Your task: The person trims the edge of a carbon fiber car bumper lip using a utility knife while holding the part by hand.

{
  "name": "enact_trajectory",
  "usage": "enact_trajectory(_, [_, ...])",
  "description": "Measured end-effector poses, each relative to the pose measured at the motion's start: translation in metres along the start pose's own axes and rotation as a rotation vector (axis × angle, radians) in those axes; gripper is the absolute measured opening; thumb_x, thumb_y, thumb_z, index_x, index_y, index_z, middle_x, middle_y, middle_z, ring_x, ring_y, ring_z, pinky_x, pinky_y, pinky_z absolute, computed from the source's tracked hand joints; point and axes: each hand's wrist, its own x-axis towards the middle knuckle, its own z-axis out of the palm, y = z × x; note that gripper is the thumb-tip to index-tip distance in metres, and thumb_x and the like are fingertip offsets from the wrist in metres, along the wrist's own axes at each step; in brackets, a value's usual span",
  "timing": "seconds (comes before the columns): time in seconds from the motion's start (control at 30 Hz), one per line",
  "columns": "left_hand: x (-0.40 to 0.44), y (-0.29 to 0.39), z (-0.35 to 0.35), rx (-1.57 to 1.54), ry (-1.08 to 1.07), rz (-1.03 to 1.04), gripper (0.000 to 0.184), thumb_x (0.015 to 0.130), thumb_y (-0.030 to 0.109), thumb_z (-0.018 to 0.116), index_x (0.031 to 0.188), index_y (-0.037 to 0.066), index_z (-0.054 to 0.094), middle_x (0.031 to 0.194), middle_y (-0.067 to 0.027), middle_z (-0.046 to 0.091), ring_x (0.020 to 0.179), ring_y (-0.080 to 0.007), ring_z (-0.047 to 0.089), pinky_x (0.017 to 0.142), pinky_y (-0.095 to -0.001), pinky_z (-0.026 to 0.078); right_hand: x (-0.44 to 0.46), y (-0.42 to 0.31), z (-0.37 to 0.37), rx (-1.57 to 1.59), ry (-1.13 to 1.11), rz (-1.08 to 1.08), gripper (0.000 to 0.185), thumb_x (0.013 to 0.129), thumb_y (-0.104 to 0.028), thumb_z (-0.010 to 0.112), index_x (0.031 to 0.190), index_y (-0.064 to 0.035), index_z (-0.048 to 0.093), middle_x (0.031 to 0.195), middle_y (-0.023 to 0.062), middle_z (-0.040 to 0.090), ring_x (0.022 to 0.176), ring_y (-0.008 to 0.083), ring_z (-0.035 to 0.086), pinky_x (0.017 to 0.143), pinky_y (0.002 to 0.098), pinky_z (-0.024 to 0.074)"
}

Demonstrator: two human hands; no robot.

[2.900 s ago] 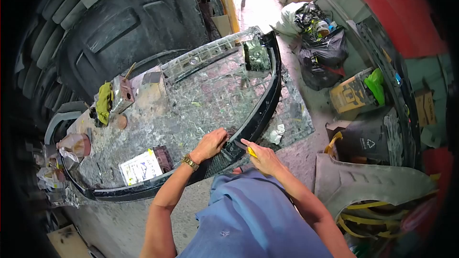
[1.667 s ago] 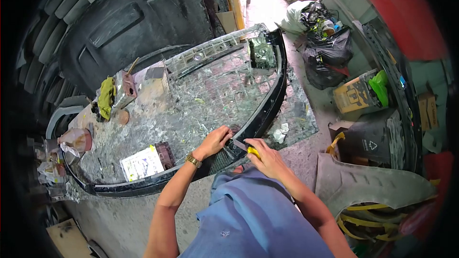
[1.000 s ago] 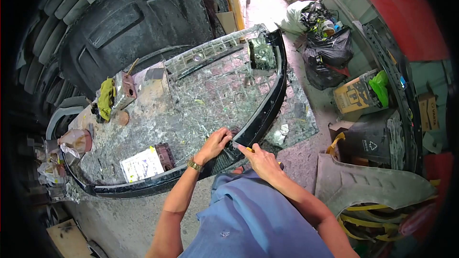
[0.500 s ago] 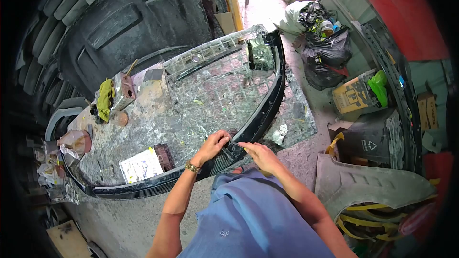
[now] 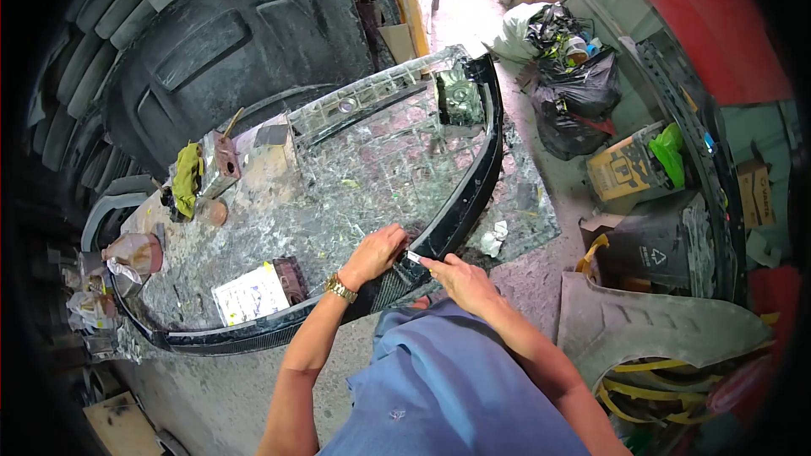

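A long black curved bumper lip [image 5: 475,190] with a carbon-weave patch lies along the near and right edges of the worktable. My left hand [image 5: 374,255], with a gold watch on its wrist, has its fingers bent over the inner edge of the lip; the fingertips are partly hidden. Just to the right, my right hand [image 5: 460,280] is closed on a small flat blade-like piece [image 5: 413,257] with a pale end, which meets the lip near the left fingers.
The stained worktable [image 5: 279,236] bears a sheet of white paper [image 5: 251,294], crumpled paper [image 5: 493,239], a yellow-green cloth [image 5: 185,177] and a metal can [image 5: 221,160]. A black car hood [image 5: 245,42] leans behind. Black rubbish bags [image 5: 583,93] and a grey fender [image 5: 659,321] stand at right.
My left hand has shifted slightly up and its fingers have curled. My right hand has closed more, and the pale-ended piece now shows at its fingertips.
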Motion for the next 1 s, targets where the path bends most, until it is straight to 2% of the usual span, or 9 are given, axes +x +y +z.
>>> enact_trajectory(0.03, [0.003, -0.001, -0.002, 0.0, 0.0, -0.001, 0.013, 0.095, 0.013, 0.062, 0.101, 0.003, 0.056, 0.093, -0.0155, 0.057, 0.089, -0.0387, 0.062, 0.077, -0.0471, 0.052, -0.002, -0.008, -0.005, -0.051, -0.04, 0.048, 0.042, 0.1, -0.021, 0.059, 0.142, -0.0223, 0.058, 0.105, 0.0151, 0.061, 0.091, 0.0402, 0.069, 0.079, 0.0505, 0.0562])
enact_trajectory(0.07, [0.005, -0.001, -0.003, -0.01, -0.008, -0.014, 0.013, 0.096, 0.014, 0.061, 0.101, 0.003, 0.056, 0.094, -0.0158, 0.057, 0.09, -0.0391, 0.062, 0.078, -0.0471, 0.052, -0.003, -0.008, -0.002, -0.052, -0.041, 0.049, 0.042, 0.1, -0.021, 0.059, 0.142, -0.0223, 0.058, 0.105, 0.0151, 0.061, 0.091, 0.0402, 0.069, 0.079, 0.0505, 0.0562])
enact_trajectory(0.13, [0.008, -0.003, -0.003, -0.021, -0.016, -0.029, 0.014, 0.097, 0.014, 0.061, 0.101, 0.002, 0.055, 0.095, -0.0161, 0.057, 0.091, -0.0396, 0.061, 0.078, -0.0471, 0.052, -0.007, -0.006, 0.005, -0.102, 0.007, -0.013, 0.049, 0.095, -0.017, 0.064, 0.143, -0.021, 0.056, 0.099, 0.0155, 0.057, 0.083, 0.0383, 0.069, 0.072, 0.0495, 0.0563])
enact_trajectory(0.33, [0.005, -0.009, 0.011, -0.265, -0.003, -0.107, 0.018, 0.102, 0.018, 0.057, 0.103, 0.0, 0.054, 0.095, -0.0176, 0.058, 0.089, -0.0395, 0.06, 0.079, -0.0452, 0.049, -0.002, -0.001, 0.009, -0.117, 0.022, 0.012, 0.059, 0.089, -0.013, 0.069, 0.146, -0.018, 0.053, 0.103, 0.0165, 0.056, 0.085, 0.0382, 0.069, 0.074, 0.0475, 0.0575])
enact_trajectory(0.4, [0.002, -0.005, 0.012, -0.379, -0.016, -0.251, 0.019, 0.104, 0.019, 0.055, 0.102, 0.0, 0.053, 0.091, -0.0171, 0.057, 0.086, -0.0365, 0.059, 0.079, -0.0424, 0.047, -0.002, 0.0, 0.009, -0.134, 0.019, -0.006, 0.062, 0.087, -0.012, 0.071, 0.146, -0.0179, 0.053, 0.104, 0.0167, 0.056, 0.086, 0.0381, 0.069, 0.075, 0.0472, 0.0577])
enact_trajectory(0.67, [-0.005, 0.002, 0.02, -0.296, 0.101, -0.268, 0.015, 0.102, 0.015, 0.058, 0.102, 0.001, 0.054, 0.087, -0.0161, 0.058, 0.081, -0.0353, 0.059, 0.075, -0.0428, 0.048, 0.003, -0.002, 0.013, -0.189, 0.005, -0.002, 0.073, 0.08, -0.012, 0.079, 0.147, -0.0163, 0.051, 0.105, 0.0178, 0.054, 0.09, 0.0377, 0.069, 0.075, 0.0469, 0.0577])
enact_trajectory(0.73, [-0.008, 0.002, 0.025, -0.309, 0.153, -0.294, 0.014, 0.102, 0.015, 0.059, 0.103, 0.001, 0.054, 0.086, -0.0163, 0.059, 0.08, -0.0352, 0.059, 0.075, -0.0425, 0.048, 0.002, -0.003, 0.016, -0.145, 0.157, -0.054, 0.037, 0.102, -0.023, 0.057, 0.139, -0.0208, 0.061, 0.094, 0.0157, 0.055, 0.076, 0.039, 0.067, 0.066, 0.0512, 0.054])
enact_trajectory(0.87, [-0.009, -0.001, 0.033, -0.408, 0.181, -0.34, 0.016, 0.102, 0.017, 0.058, 0.102, 0.001, 0.053, 0.086, -0.0186, 0.058, 0.081, -0.0386, 0.058, 0.074, -0.0441, 0.047, 0.001, -0.001, 0.018, -0.166, 0.193, -0.072, 0.037, 0.101, -0.024, 0.059, 0.139, -0.0211, 0.061, 0.094, 0.0157, 0.055, 0.076, 0.0389, 0.067, 0.065, 0.0509, 0.0543])
enact_trajectory(1.0, [-0.008, 0.004, 0.03, -0.487, 0.192, -0.395, 0.016, 0.103, 0.017, 0.057, 0.104, 0.002, 0.053, 0.084, -0.0177, 0.058, 0.077, -0.0344, 0.058, 0.072, -0.0419, 0.047, 0.002, -0.002, 0.016, -0.158, 0.18, -0.07, 0.037, 0.101, -0.022, 0.058, 0.139, -0.0214, 0.061, 0.095, 0.0156, 0.055, 0.076, 0.0393, 0.067, 0.065, 0.0508, 0.0547])
